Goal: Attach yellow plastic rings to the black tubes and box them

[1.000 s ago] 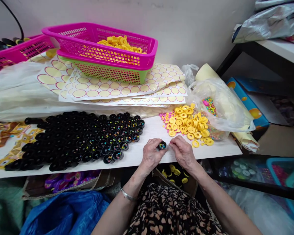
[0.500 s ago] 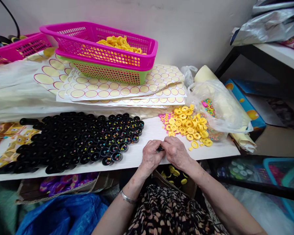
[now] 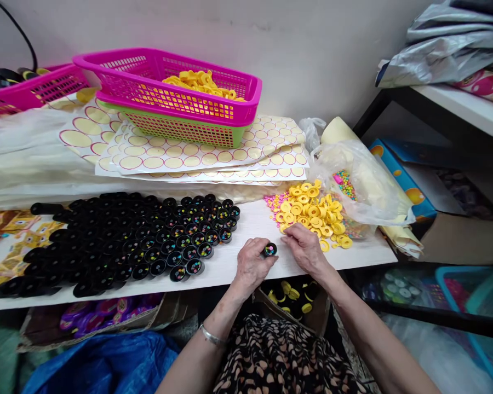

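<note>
the person's left hand [image 3: 250,266] pinches 1 black cup [image 3: 270,250] at the front of the counter [image 3: 250,218], its grip closed on the side with the thumb nearest the person; the cup's round mouth shows, with coloured beads inside. it sits right at those fingertips, between the 2 hands and apart from the right hand [image 3: 309,250]. the right fingers are bunched just beside the heap of yellow rings [image 3: 312,212], but i cannot tell whether that grip pinches anything. over to the person's left stand the massed cups [image 3: 181,242], well apart from the left hand.

the left fingers hide much of the held cup's wall, and its beads are too small to count. the massed cups merge into 1 dark patch farther left. the yellow rings cover some scattered pink beads [image 3: 274,202], and both forearms run out of view below.
</note>
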Demonstrator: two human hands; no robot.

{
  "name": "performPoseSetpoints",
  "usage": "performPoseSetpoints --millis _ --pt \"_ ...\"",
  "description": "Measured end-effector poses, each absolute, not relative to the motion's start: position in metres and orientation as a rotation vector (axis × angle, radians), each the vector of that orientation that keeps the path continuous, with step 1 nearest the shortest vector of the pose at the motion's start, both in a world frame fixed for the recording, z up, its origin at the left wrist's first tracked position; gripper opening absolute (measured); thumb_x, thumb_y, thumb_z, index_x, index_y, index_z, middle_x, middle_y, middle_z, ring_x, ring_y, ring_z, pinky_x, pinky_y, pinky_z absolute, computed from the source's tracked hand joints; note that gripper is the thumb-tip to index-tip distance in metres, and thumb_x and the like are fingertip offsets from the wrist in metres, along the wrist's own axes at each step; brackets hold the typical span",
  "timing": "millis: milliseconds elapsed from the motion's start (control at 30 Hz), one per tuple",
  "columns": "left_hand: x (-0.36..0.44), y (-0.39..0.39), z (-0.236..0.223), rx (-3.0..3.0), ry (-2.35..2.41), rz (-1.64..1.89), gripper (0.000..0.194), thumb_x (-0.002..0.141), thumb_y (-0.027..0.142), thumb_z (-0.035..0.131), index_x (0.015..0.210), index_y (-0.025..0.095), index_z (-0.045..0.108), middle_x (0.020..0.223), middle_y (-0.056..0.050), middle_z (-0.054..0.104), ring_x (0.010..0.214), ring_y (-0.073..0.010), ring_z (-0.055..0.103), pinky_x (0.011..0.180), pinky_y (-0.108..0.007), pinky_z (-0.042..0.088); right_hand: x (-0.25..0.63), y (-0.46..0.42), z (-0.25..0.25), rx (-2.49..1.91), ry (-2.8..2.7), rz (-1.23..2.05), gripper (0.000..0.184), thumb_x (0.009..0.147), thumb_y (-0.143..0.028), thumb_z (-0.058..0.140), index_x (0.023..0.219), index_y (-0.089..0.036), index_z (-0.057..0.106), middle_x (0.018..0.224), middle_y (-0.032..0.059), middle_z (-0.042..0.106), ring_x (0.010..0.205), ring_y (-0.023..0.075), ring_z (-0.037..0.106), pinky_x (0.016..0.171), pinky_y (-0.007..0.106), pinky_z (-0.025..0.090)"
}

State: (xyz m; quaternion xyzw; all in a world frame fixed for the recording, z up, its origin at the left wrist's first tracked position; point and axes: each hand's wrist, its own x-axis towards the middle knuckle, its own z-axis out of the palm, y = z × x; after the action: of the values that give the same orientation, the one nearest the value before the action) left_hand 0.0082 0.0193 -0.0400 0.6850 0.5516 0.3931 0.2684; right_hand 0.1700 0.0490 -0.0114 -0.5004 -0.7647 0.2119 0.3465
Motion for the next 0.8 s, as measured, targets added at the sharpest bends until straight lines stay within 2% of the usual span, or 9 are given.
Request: performPoseSetpoints --millis 100,200,267,367,467,600,700,800 --pt "0.007 0.020 -0.040 1.838 1.474 1.077 0.023 0.062 0.019 0.069 0.083 0.019 0.061 0.082 -0.003 0.064 0.078 -0.0175 0.055 0.072 -0.029 0.043 0.174 0.062 -0.017 -1.562 -1.916 0.221 0.015 0.083 -0.026 0.049 0.091 -0.017 0.058 0.089 0.0066 0.054 0.081 0.0185 0.052 0.068 0.028 0.040" --pt "0.007 0.019 -0.039 1.845 1.473 1.065 0.022 0.063 0.019 0.068 0.084 0.019 0.061 0.081 -0.003 0.063 0.078 -0.0175 0.055 0.072 -0.029 0.043 0.168 0.075 -0.016 -1.791 -1.968 -0.007 0.023 0.080 -0.037 0.053 0.088 -0.016 0.057 0.089 0.0088 0.053 0.082 0.0214 0.050 0.067 0.030 0.038" --pt "0.007 0.019 -0.038 1.840 1.485 1.062 0.021 0.063 0.018 0.068 0.083 0.019 0.061 0.081 -0.002 0.063 0.078 -0.0174 0.055 0.072 -0.029 0.043 0.163 0.082 -0.014 -1.879 -1.995 -0.067 0.025 0.077 -0.040 0.056 0.083 -0.015 0.057 0.088 0.0094 0.053 0.081 0.0222 0.049 0.066 0.030 0.036" --pt "0.007 0.019 -0.037 1.831 1.495 1.061 0.022 0.061 0.017 0.069 0.082 0.018 0.062 0.081 -0.003 0.064 0.078 -0.0176 0.055 0.071 -0.029 0.043 0.161 0.088 -0.014 -1.869 -1.971 -0.037 0.021 0.075 -0.036 0.057 0.081 -0.016 0.056 0.087 0.0083 0.054 0.080 0.0213 0.049 0.064 0.029 0.035" --pt "0.007 0.018 -0.037 1.831 1.490 1.060 0.023 0.061 0.017 0.070 0.082 0.019 0.062 0.081 -0.003 0.064 0.078 -0.0178 0.055 0.071 -0.030 0.043 0.164 0.089 -0.018 -1.743 -1.878 0.129 0.014 0.075 -0.031 0.054 0.079 -0.017 0.057 0.079 0.0044 0.055 0.074 0.0182 0.050 0.063 0.028 0.036" --pt "0.009 0.019 -0.037 1.806 1.488 1.079 0.025 0.060 0.018 0.071 0.083 0.019 0.062 0.082 -0.003 0.064 0.079 -0.0184 0.055 0.072 -0.031 0.044 0.171 0.086 -0.021 -1.563 -1.588 0.572 0.013 0.074 -0.030 0.053 0.074 -0.018 0.058 0.063 -0.0012 0.053 0.059 0.0134 0.047 0.057 0.026 0.036" --pt "0.008 0.019 -0.038 1.768 1.487 1.098 0.033 0.056 0.017 0.072 0.088 0.018 0.063 0.084 -0.004 0.064 0.081 -0.0196 0.056 0.075 -0.034 0.045 0.173 0.080 -0.014 -1.361 -1.252 0.950 0.015 0.067 -0.031 0.061 0.074 -0.017 0.060 0.063 -0.0023 0.053 0.056 0.0109 0.046 0.053 0.024 0.035" --pt "0.004 0.017 -0.036 1.713 1.393 1.163 0.046 0.053 0.012 0.069 0.098 0.018 0.062 0.097 -0.007 0.062 0.090 -0.0211 0.055 0.081 -0.035 0.045 0.173 0.068 -0.002 -1.221 -1.027 1.280 0.019 0.059 -0.028 0.070 0.072 -0.016 0.063 0.063 -0.0020 0.055 0.052 0.0082 0.043 0.048 0.021 0.031"
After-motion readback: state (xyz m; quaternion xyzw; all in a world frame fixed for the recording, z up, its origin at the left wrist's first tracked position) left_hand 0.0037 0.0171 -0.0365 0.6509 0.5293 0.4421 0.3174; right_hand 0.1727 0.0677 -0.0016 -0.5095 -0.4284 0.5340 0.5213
